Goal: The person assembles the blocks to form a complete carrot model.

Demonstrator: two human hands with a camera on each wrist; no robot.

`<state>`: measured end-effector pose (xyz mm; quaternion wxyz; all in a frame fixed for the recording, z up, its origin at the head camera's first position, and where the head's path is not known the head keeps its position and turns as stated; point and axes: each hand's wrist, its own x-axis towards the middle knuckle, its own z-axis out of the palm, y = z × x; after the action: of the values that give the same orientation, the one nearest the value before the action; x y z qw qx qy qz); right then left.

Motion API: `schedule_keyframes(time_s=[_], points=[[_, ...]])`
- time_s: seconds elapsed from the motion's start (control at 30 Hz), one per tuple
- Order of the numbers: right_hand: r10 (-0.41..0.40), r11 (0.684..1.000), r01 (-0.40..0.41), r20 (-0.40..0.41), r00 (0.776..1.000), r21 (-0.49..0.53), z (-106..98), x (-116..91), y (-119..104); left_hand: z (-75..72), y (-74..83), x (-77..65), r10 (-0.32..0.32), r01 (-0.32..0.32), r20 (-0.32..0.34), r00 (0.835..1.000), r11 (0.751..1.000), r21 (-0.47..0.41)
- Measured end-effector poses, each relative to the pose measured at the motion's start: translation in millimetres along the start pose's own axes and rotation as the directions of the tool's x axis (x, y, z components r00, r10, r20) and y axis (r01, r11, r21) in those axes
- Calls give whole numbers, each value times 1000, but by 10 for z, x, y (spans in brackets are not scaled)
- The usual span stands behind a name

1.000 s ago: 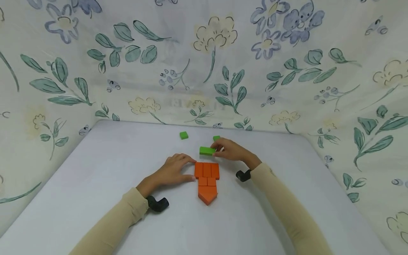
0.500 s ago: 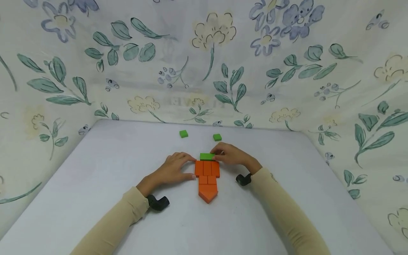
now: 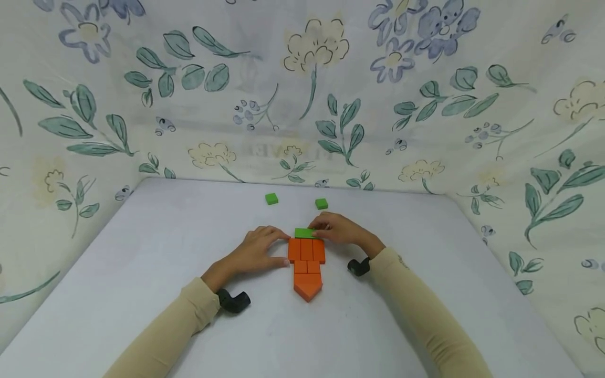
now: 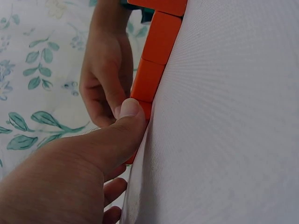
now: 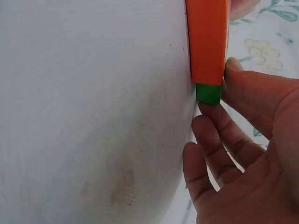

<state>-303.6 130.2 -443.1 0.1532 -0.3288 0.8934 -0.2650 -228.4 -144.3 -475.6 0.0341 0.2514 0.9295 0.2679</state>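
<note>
Low in the middle of the table lies a flat figure of orange blocks (image 3: 306,250), ending in a pointed orange block (image 3: 308,286) toward me. A green rectangular block (image 3: 303,233) lies against the far edge of its wide row. My right hand (image 3: 341,229) pinches this block's right end; the right wrist view shows the green end (image 5: 208,94) between thumb and fingers. My left hand (image 3: 252,251) rests at the left side, its index fingertip and thumb tip touching the leftmost orange block's corners. In the left wrist view the left thumb (image 4: 129,108) covers part of that block.
Two small green blocks lie farther back, one on the left (image 3: 271,199) and one on the right (image 3: 321,203). Floral cloth (image 3: 302,105) hangs behind and beside the white table (image 3: 189,210). A black wrist-worn piece shows at each sleeve.
My right hand has drawn the green rectangular block toward me, up to the orange row, then shifted it slightly left. The small right green block is now uncovered. My left hand has stayed put.
</note>
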Motion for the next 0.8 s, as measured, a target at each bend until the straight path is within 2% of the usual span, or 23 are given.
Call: schedule_keyframes(time_s=[0.27,0.8], points=[[35,999,-35,38,999,-3,4,3,-27,0,8,-14,-17,17,13,1000,1000,-13],[72,997,-72,47,996,-12,-20,29,-52,-7,10,-5,-7,7,3,1000,1000,0]])
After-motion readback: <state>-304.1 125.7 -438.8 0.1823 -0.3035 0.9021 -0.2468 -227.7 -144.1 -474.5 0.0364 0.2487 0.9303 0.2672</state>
